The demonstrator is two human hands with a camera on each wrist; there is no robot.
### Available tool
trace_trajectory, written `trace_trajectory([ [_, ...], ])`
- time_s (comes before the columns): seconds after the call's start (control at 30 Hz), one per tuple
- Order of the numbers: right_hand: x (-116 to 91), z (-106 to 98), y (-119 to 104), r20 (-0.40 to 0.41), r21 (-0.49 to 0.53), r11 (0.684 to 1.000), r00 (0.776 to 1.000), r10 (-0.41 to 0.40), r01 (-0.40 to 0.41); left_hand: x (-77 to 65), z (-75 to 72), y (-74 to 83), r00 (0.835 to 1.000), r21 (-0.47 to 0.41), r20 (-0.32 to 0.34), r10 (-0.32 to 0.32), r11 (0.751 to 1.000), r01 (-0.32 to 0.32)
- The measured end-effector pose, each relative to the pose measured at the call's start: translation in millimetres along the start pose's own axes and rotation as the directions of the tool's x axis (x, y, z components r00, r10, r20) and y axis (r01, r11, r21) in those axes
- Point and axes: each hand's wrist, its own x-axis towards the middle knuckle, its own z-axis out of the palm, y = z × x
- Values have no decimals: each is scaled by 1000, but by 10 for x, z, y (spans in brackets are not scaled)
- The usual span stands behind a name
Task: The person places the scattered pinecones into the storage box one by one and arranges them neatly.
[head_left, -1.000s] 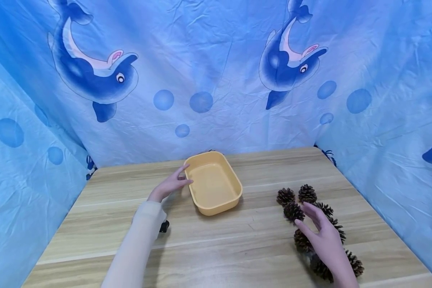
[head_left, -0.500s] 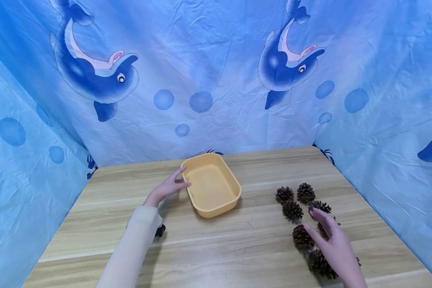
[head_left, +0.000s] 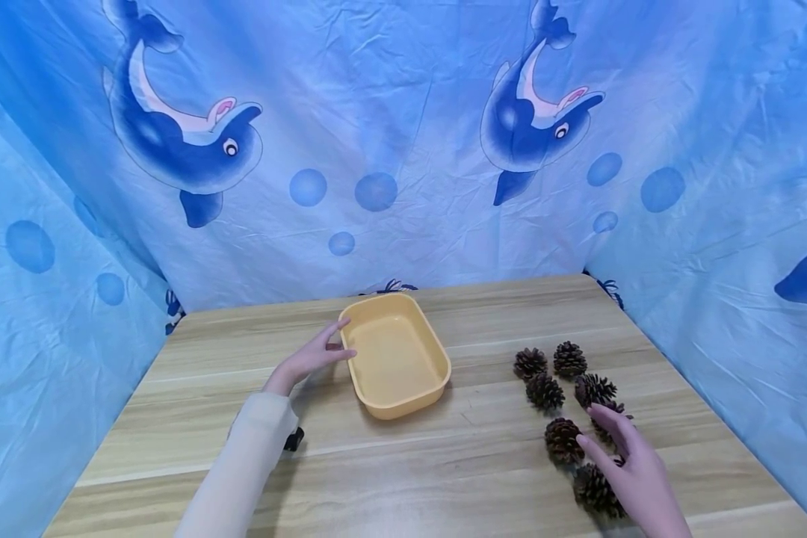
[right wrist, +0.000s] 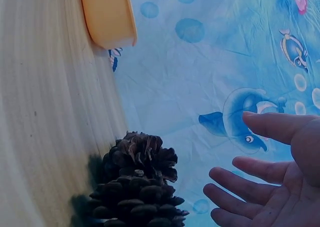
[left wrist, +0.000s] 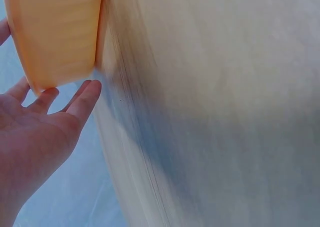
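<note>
A yellow plastic bin (head_left: 395, 359) sits at the back middle of the table with nothing in it. My left hand (head_left: 312, 359) holds its left side, thumb and a finger over the rim; in the left wrist view the other fingers (left wrist: 85, 102) lie against the bin's outer wall (left wrist: 60, 37). On the right, my right hand (head_left: 635, 467) hovers over several brown pinecones (head_left: 545, 392) with its fingers spread and nothing between them. In the right wrist view the right hand (right wrist: 270, 182) is apart from the nearest pinecone (right wrist: 137, 202). It partly covers the front pinecones in the head view.
The wooden table (head_left: 444, 463) ends at a blue dolphin-print curtain (head_left: 403, 134) behind and on both sides. A small black object (head_left: 294, 438) shows beneath the left wrist. Dark tassels (head_left: 397, 287) lie along the back edge behind the bin.
The bin and my left hand have shifted slightly toward me. My right hand has drawn back toward the front right over the pinecones, uncovering more of them.
</note>
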Motion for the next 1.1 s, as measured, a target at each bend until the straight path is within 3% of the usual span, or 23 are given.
trace_trajectory([
  [0.23, -62, 25, 78, -44, -30, 998, 998, -49, 48, -63, 27, 2, 1000, 30, 15, 22, 999, -23],
  [0.47, -124, 44, 131, -51, -92, 993, 996, -73, 68, -131, 62, 23, 1000, 40, 29, 5, 999, -6],
  [0.73, -151, 26, 135, 53, -83, 996, 998, 36, -31, -185, 101, 32, 998, 62, 55, 15, 998, -18],
  [1.1, -165, 34, 172, 70, -106, 993, 996, 53, -46, -276, 155, 57, 996, 91, 86, 34, 995, -42],
])
